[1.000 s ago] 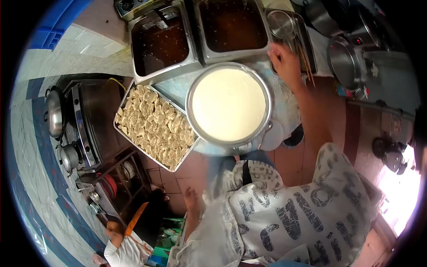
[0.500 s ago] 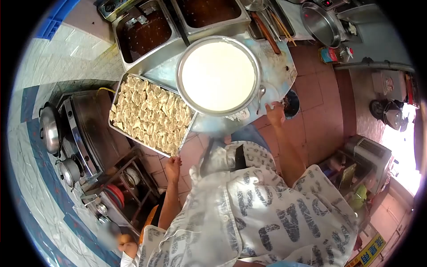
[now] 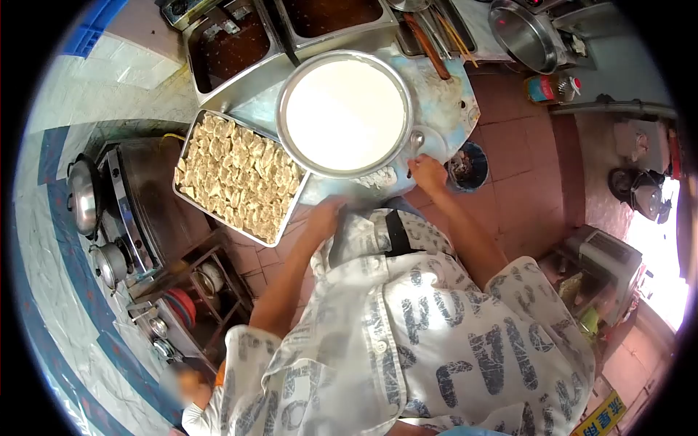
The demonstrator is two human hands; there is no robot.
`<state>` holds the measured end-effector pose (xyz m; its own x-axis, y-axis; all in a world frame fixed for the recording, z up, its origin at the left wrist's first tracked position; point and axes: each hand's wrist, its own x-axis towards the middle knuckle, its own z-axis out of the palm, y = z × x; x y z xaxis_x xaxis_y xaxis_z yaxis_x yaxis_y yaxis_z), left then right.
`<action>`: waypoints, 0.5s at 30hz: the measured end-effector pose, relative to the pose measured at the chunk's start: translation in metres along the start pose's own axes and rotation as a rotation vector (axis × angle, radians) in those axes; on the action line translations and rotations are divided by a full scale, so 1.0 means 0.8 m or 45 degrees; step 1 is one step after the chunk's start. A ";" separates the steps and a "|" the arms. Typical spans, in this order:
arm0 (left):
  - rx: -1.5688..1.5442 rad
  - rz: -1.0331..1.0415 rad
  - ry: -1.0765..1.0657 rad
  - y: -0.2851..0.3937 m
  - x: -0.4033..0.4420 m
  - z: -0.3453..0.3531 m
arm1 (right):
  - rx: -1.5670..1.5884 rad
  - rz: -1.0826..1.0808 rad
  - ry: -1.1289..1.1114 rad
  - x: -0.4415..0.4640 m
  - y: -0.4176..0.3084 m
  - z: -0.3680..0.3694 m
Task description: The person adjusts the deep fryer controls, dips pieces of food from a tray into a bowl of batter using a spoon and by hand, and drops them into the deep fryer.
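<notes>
My right hand (image 3: 429, 174) is closed around the handle end of a metal spoon (image 3: 416, 139), which lies on the table beside a large round metal basin (image 3: 408, 123). A pale, smooth cream-white filling or batter (image 3: 345, 115) fills the basin. My left hand (image 3: 329, 212) is at the table's near edge, close to my shirt front; its fingers are blurred and partly hidden. To the left of the basin is a rectangular metal tray (image 3: 225, 227) covered with rows of dumpling-like folded pieces (image 3: 240, 174). A small white smear (image 3: 379, 177) lies on the table just below the basin.
Two metal pans of brown liquid (image 3: 331, 20) stand behind. A wooden-handled tool (image 3: 427, 47) and chopsticks (image 3: 459, 40) rest at the back right. A dark bucket (image 3: 467, 167) is on the floor by my right hand. Another person's hand (image 3: 195, 389) shows at lower left.
My right hand has moved left and closed on the spoon's handle. My left hand has left the tray's corner and moved up and right to the table edge.
</notes>
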<state>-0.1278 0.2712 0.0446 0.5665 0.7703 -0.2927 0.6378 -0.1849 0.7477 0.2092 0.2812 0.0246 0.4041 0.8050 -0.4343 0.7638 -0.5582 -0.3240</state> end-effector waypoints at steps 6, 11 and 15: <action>0.534 0.561 0.025 0.027 0.107 0.109 | -0.187 0.190 -0.274 0.028 0.014 0.001; 0.422 0.215 -0.034 -0.022 0.135 0.164 | -0.097 0.142 -0.113 0.027 0.057 -0.023; 0.659 -0.178 -0.063 0.038 0.103 0.117 | -0.172 -0.073 0.103 0.002 0.053 -0.055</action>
<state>-0.0131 0.2718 -0.0126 0.4734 0.7818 -0.4057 0.8758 -0.3685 0.3118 0.2644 0.2678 0.0471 0.3928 0.8516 -0.3472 0.8455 -0.4829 -0.2280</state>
